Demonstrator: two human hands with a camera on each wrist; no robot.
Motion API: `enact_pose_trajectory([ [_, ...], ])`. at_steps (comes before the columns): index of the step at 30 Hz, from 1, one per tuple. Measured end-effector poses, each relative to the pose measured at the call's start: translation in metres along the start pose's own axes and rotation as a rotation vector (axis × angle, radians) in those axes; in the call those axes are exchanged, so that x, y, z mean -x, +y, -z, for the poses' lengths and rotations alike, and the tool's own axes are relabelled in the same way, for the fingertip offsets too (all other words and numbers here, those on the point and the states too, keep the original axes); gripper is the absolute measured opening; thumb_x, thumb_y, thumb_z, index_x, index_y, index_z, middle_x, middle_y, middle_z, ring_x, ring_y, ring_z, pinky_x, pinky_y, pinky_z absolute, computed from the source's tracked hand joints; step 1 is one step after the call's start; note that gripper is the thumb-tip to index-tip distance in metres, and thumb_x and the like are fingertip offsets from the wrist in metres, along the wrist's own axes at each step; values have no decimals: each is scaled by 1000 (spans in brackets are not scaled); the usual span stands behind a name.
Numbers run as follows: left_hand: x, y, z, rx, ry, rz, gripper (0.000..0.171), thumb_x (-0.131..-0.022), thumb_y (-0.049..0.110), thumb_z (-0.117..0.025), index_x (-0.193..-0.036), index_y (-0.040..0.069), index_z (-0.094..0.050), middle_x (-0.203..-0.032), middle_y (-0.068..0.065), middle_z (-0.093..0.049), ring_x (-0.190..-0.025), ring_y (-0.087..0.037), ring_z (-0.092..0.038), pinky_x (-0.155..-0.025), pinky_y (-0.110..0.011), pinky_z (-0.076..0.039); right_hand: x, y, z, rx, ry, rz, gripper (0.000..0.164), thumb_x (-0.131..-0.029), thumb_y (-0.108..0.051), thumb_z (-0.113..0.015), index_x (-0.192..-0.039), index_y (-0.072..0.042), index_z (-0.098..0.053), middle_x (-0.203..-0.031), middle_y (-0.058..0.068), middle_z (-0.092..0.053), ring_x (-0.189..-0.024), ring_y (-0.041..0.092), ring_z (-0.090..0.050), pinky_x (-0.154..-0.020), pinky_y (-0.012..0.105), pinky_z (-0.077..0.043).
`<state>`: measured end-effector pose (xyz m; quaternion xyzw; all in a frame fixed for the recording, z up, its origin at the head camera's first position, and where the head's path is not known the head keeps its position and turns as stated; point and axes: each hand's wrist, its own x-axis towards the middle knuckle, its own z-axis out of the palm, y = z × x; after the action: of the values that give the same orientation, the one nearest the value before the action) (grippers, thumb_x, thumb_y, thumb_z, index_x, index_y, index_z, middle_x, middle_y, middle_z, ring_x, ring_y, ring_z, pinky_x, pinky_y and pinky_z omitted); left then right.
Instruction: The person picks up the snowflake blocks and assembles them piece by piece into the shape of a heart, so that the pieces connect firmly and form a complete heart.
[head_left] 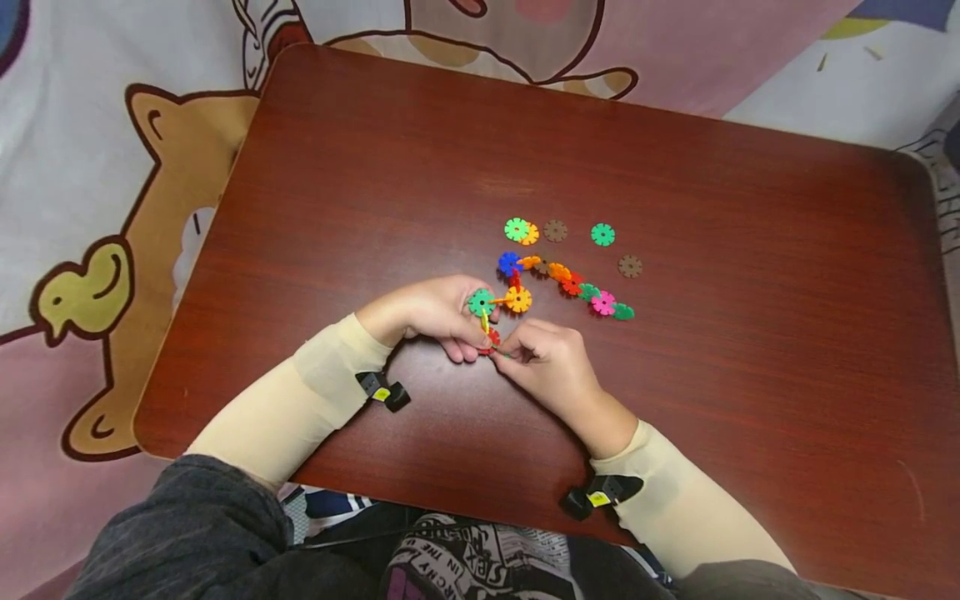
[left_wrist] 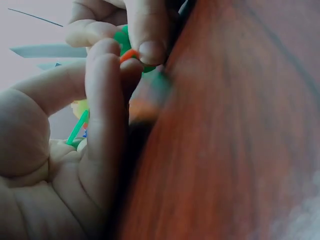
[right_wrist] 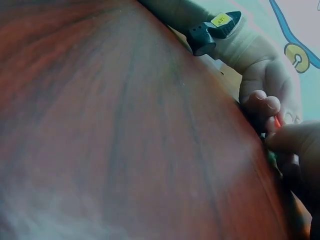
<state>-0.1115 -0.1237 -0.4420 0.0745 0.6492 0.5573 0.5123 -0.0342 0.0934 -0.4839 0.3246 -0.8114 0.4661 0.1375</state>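
My left hand [head_left: 438, 310] pinches a red notched plastic disc [head_left: 493, 338] between thumb and fingers. Beside it, my right hand [head_left: 553, 365] pinches a green notched disc [left_wrist: 121, 37] edge-on against the red one; fingertips cover most of both. From the red disc runs a chain of interlocked discs: a yellow one [head_left: 485, 322], a green one [head_left: 481, 302] over the left fingers, then a yellow-orange one [head_left: 518, 300] and a blue one [head_left: 510, 264]. Its far part lies on the table, past a pink disc [head_left: 603, 303] to a green end disc [head_left: 623, 312].
Beyond the chain lie loose discs: a light green one [head_left: 515, 228] overlapping an orange one [head_left: 532, 234], a brown one [head_left: 555, 231], a green one [head_left: 603, 234] and another brown one [head_left: 630, 266]. The reddish-brown table [head_left: 750, 350] meets a cartoon-printed cloth [head_left: 187, 158] at its far and left edges.
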Motion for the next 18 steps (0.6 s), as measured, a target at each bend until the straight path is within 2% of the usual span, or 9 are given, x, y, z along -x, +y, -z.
enact_pose_trajectory([
  [2, 1, 0, 0, -4, 16, 9, 33, -93, -9, -71, -120, -1, -53, -80, -19, -73, -61, -18, -72, -55, -30, -63, -2, 2, 5, -23, 5, 83, 23, -80, -11, -95, -80, -11, -71, -72, -2, -64, -62, 10, -56, -56, 22, -47],
  [4, 1, 0, -1, -5, 29, 18, 34, -91, -7, -71, -120, -1, -55, -79, -17, -72, -61, -17, -71, -56, -30, -63, -5, 6, 15, -23, 74, 181, 24, -87, -24, -91, -83, -7, -74, -74, 1, -68, -62, 15, -60, -59, 28, -51],
  [7, 0, 2, -3, 2, 45, 33, 37, -88, -4, -71, -121, 1, -57, -78, -15, -72, -61, -16, -71, -56, -30, -63, -13, 14, 37, 48, 313, 244, 36, -97, -32, -79, -77, -2, -74, -73, 8, -70, -62, 27, -63, -64, 34, -53],
  [8, -1, 2, -3, 6, 48, 35, 37, -88, -4, -71, -121, 1, -57, -79, -15, -73, -61, -17, -71, -56, -30, -63, -16, 17, 45, 86, 416, 216, 38, -97, -30, -75, -73, -1, -72, -71, 11, -69, -62, 31, -62, -67, 33, -52],
  [10, -1, 3, -4, 13, 48, 39, 38, -88, -4, -72, -123, 2, -57, -81, -15, -74, -63, -17, -72, -57, -31, -64, -22, 25, 63, 148, 594, 104, 37, -94, -23, -71, -70, 4, -69, -68, 18, -65, -64, 38, -57, -72, 30, -47],
  [11, -1, 3, -4, 17, 47, 40, 38, -88, -4, -72, -123, 2, -57, -83, -16, -75, -64, -18, -73, -58, -31, -64, -24, 31, 72, 181, 658, 33, 35, -93, -21, -70, -70, 6, -67, -69, 21, -65, -67, 39, -56, -74, 28, -45],
  [13, -1, 3, -4, 21, 43, 40, 39, -89, -4, -72, -124, 1, -57, -84, -16, -75, -66, -19, -74, -59, -32, -64, -25, 45, 89, 234, 727, -121, 29, -89, -14, -68, -73, 10, -67, -74, 26, -64, -74, 38, -55, -79, 26, -40],
  [15, -1, 2, -3, 20, 37, 39, 39, -89, -4, -71, -124, 1, -57, -84, -16, -76, -67, -19, -75, -60, -32, -64, -21, 60, 102, 289, 711, -274, 23, -89, -10, -69, -81, 11, -70, -81, 29, -64, -83, 36, -55, -85, 26, -38],
  [18, -1, 1, -2, 16, 31, 38, 39, -88, -3, -71, -124, 2, -57, -83, -16, -76, -67, -19, -75, -60, -33, -65, -10, 78, 114, 356, 564, -480, 18, -91, -11, -74, -96, 5, -78, -98, 24, -67, -101, 33, -56, -95, 31, -36],
])
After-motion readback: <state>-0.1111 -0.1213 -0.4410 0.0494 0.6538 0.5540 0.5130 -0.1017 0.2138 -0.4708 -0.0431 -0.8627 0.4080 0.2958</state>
